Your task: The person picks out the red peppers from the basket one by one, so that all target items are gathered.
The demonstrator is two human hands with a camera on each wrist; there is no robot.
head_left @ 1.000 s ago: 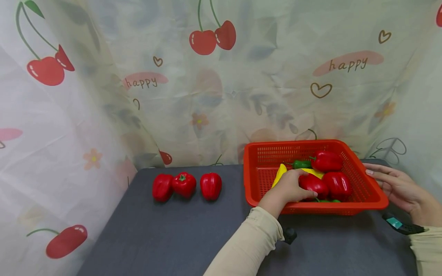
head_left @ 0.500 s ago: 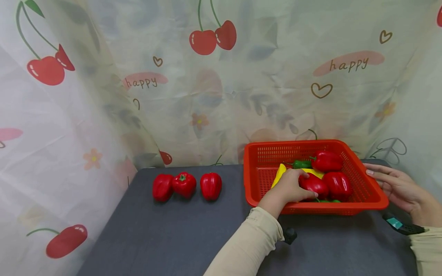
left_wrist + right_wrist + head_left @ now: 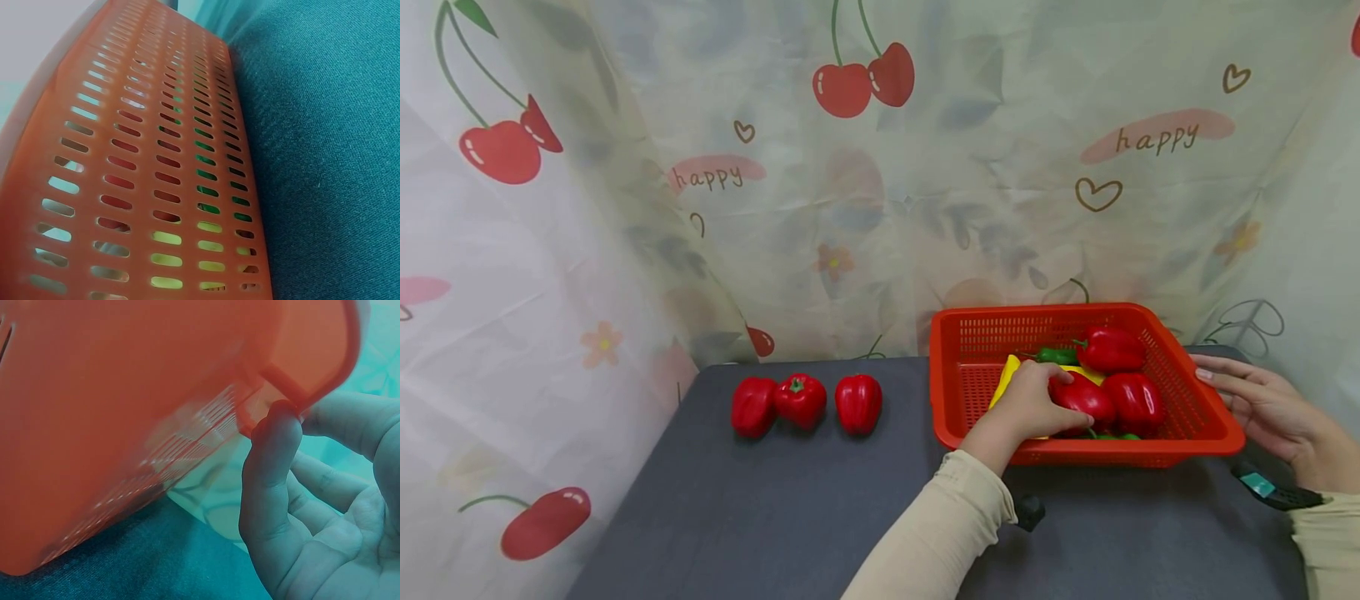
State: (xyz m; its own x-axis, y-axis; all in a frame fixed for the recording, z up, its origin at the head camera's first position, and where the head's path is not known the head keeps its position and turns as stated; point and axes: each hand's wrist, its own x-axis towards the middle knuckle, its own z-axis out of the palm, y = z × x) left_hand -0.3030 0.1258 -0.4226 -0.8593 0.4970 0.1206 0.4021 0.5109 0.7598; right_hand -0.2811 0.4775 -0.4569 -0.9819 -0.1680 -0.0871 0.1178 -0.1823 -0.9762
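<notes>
My left hand [image 3: 1026, 404] reaches over the front rim of a red-orange plastic basket [image 3: 946, 392] and grips a red bell pepper [image 3: 1084, 398], thumb in front and fingers behind. Another red bell pepper [image 3: 1133, 403] lies against it on the right, and a third red bell pepper [image 3: 1112, 348] is behind. A green chili pepper [image 3: 1054, 357] and yellow pieces [image 3: 1004, 382] lie in the basket, partly covered. My right hand [image 3: 1273, 408] pinches the basket's right rim, clearer in the right wrist view. In the left wrist view the slotted basket wall [image 3: 144, 156] hides the left hand.
On the dark table [image 3: 760, 517] left of the basket are a red bell pepper [image 3: 753, 407], an upright red bell pepper [image 3: 801, 402] touching it, and a separate red bell pepper [image 3: 858, 405]. A printed curtain [image 3: 910, 217] hangs behind and along the left side.
The gripped red bell pepper has shifted very slightly to the right within the basket. Both hands otherwise keep their places, and the peppers on the table stay where they were.
</notes>
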